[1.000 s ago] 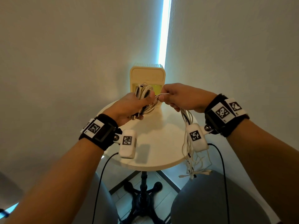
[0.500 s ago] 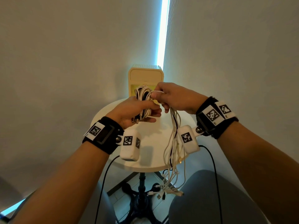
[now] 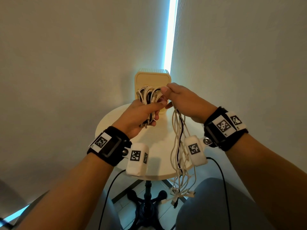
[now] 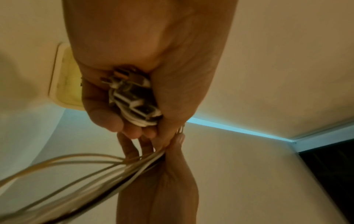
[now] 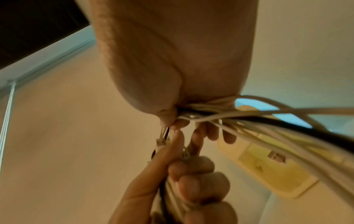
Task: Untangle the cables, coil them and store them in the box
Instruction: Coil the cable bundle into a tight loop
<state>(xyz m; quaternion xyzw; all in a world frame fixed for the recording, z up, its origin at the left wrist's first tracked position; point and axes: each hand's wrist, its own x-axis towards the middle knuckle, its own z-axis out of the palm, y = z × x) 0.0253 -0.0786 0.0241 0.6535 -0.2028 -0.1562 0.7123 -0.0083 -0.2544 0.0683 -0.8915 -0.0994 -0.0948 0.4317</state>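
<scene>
My left hand (image 3: 142, 113) grips a coil of white and black cables (image 3: 148, 95), held up in front of the cream box (image 3: 152, 77); plug ends stick out below its palm (image 4: 134, 97). My right hand (image 3: 181, 98) pinches the loose strands at the coil's right side, thumb on top. From that hand the free cable lengths (image 3: 178, 146) hang down past the table edge, their connectors (image 3: 181, 195) dangling above the floor. In the right wrist view the strands (image 5: 249, 119) fan out from my curled fingers (image 5: 212, 133), and my left hand (image 5: 191, 181) is wrapped round the bundle.
A small round white table (image 3: 159, 140) on a black pedestal base (image 3: 146, 211) stands in a wall corner. The box sits at its far edge against the wall. My knees (image 3: 216, 205) are under the near edge. Thin black wrist-camera leads (image 3: 219, 171) hang from both wrists.
The right hand has come up to the top of the coil, laying another turn on it. The hanging cable ends have swung left and now dangle lower beside the table edge.
</scene>
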